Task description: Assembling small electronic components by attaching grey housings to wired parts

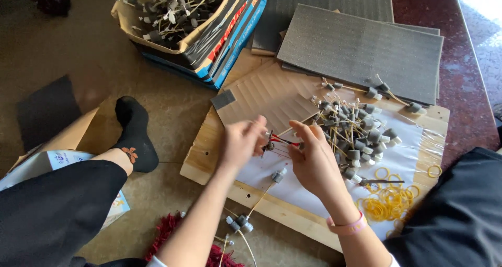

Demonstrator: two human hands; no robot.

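Left hand (pixel 241 141): blurred, fingers curled in, pinching one end of a small stick piece with red wire (pixel 277 140)
Right hand (pixel 312 157): fingers bent, tips closed on the other end of the same piece; pink band (pixel 347 228) on the wrist
Piece in hand: thin pale stick, red wire strands, small dark lump at the left hand's side; held just above the white sheet (pixel 402 154), between the two hands
White sheet: lies flat on a wooden board (pixel 261 199), glossy clear film at its right edge
Wooden board: rests on the floor (pixel 172 105), in front of the person's knees
Lone grey-capped stick (pixel 276 177): lies on the sheet just below the hands, stick end pointing down-left off the board
Pile of grey-capped sticks (pixel 355 128): heaped on the sheet, just right of the right hand, a few strays toward the far edge
Yellow rubber bands (pixel 386 204): loose cluster on the sheet near the right wrist, one ring apart on the board's right side
Corrugated card (pixel 266 97): tan, beyond the hands, a small grey square at its left corner
Grey foam sheets (pixel 361 47): stacked at the far side, partly over the board
Cardboard box (pixel 201 34): far left, filled with more capped sticks, tilted
Foot in black sock (pixel 137 136): on the floor, left of the board
Few capped sticks (pixel 238 224): on the floor by the left forearm, beside a red fringe (pixel 167 230)
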